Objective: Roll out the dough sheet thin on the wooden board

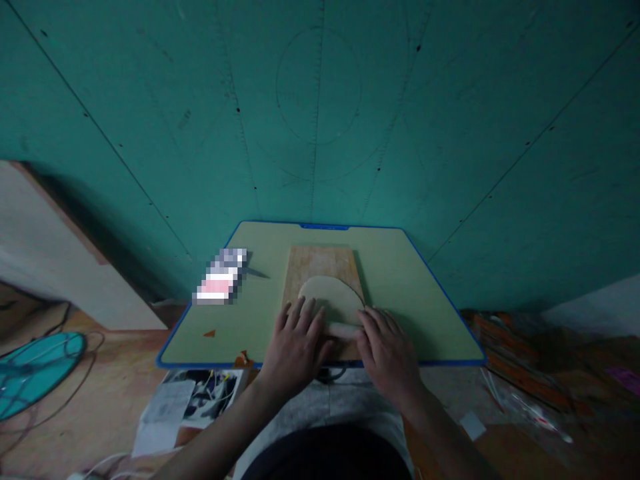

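A flat round sheet of pale dough (pixel 330 297) lies on a wooden board (pixel 323 263) on a low green table with a blue rim (pixel 410 267). A rolling pin (pixel 344 329) lies across the near edge of the dough. My left hand (pixel 296 340) rests flat on the pin's left end, fingers stretched forward and spread. My right hand (pixel 385 347) presses flat on the pin's right end, fingers extended.
A knife (pixel 256 272) lies on the table left of the board, beside a blurred-out item (pixel 220 279). Papers (pixel 193 400) lie on the floor under the table's near left corner. A teal fan guard (pixel 37 370) lies far left. A green wall stands behind.
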Available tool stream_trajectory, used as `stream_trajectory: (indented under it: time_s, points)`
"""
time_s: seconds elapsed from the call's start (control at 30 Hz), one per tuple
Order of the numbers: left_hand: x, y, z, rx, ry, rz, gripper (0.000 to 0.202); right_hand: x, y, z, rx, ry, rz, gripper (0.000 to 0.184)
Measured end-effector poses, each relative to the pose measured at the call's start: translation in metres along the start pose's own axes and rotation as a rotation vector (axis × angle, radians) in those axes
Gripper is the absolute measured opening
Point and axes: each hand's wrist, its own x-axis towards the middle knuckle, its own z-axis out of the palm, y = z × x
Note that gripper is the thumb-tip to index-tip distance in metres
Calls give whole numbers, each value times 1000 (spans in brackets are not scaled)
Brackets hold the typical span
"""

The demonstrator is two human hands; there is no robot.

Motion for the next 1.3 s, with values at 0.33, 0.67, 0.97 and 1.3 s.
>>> stream_trajectory:
  time_s: [0.33,0.67,0.97,1.3]
  points:
    - [46,-22,2,-22,-148,-23,44,36,7,2,-71,-142,105,40]
    - [111,-42,21,19,-304,-239,45,112,36,15,31,-312,266,39]
    - [84,-32,19,39,-142,-235,38,92,23,10,-7,-297,235,34]
    - [-3,-9,2,62,27,-29,42,22,-9,1,-58,-77,108,33]
